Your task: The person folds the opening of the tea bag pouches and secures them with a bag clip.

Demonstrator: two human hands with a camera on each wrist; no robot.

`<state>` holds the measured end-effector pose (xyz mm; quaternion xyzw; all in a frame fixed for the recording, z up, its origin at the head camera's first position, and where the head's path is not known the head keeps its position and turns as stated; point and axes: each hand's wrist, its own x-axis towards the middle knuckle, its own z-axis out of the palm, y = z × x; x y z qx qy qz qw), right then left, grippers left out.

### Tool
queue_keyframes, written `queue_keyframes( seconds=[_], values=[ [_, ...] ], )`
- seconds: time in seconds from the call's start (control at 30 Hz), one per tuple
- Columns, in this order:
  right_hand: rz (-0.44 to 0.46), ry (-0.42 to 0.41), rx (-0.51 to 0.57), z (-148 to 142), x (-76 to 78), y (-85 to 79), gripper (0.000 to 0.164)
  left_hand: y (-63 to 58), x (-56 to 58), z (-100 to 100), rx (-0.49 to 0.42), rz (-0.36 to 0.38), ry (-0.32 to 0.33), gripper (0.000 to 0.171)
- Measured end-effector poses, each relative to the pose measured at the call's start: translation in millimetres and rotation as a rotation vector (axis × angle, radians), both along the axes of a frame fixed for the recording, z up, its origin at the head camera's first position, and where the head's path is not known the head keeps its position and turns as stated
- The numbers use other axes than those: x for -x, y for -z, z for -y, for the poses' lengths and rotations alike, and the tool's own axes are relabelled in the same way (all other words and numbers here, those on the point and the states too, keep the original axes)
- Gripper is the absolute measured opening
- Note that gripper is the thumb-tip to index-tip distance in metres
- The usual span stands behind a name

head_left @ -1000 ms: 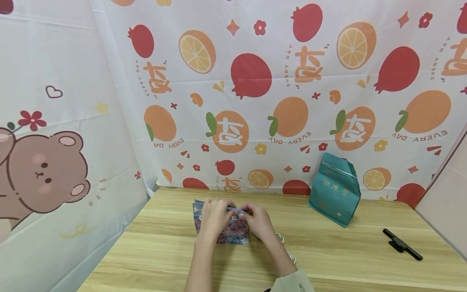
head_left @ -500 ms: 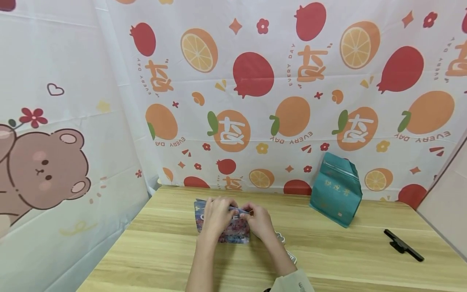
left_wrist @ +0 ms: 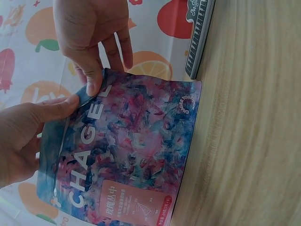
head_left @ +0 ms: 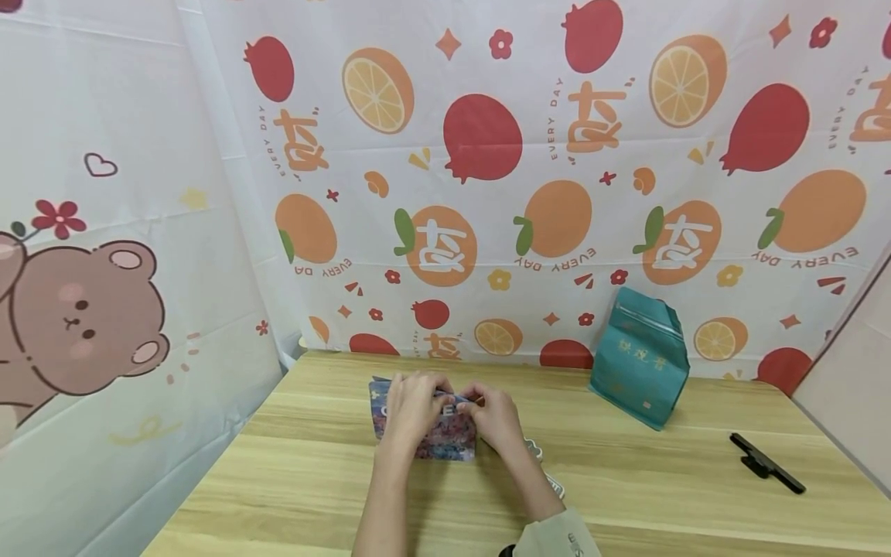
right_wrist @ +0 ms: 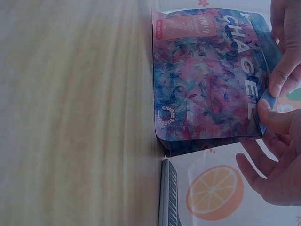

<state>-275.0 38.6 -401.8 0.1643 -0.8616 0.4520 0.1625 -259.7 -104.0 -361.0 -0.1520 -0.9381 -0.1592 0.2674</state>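
A blue-and-pink tea pouch (head_left: 445, 445) with white CHAGEE lettering, its last letters covered by fingers in the wrist views, stands on the table. My left hand (head_left: 415, 410) pinches its top edge near the middle, thumb on the front. Close beside it, my right hand (head_left: 493, 418) grips the same edge toward the right corner, where the rim is bent over. In the left wrist view, both the left hand (left_wrist: 26, 141) and the right hand (left_wrist: 94, 37) hold the pouch's upper strip (left_wrist: 51, 155). The fingers behind the pouch are partly hidden.
Right of the pouch lies a flat grey piece with a striped, keyboard-like pattern (left_wrist: 200, 40), partly behind my right forearm in the head view. A teal pouch (head_left: 640, 363) stands at the back right. A black bar with a small tab (head_left: 768, 464) lies farther right on the wooden table (head_left: 278, 480).
The head view shifts slightly. Both hands stay on the pouch's top edge with hardly any visible movement.
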Motion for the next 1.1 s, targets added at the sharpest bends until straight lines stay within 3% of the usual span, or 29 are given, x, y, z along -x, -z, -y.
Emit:
queue_keyframes(
  seconds=[0.6, 0.9, 1.1],
  values=[
    [0.002, 0.025, 0.054, -0.5, 0.1, 2.3, 0.006, 1.2, -3.6, -2.8, 0.023, -0.024, -0.002, 0.010],
    [0.041, -0.048, 0.057, -4.5, 0.6, 1.6, 0.005, -0.6, -4.7, 2.2, -0.031, 0.072, 0.041, 0.005],
    [0.078, -0.071, 0.068, -6.6, 1.9, 0.8, 0.004, -4.3, -8.6, 8.1, -0.072, 0.112, 0.029, 0.005]
  ],
)
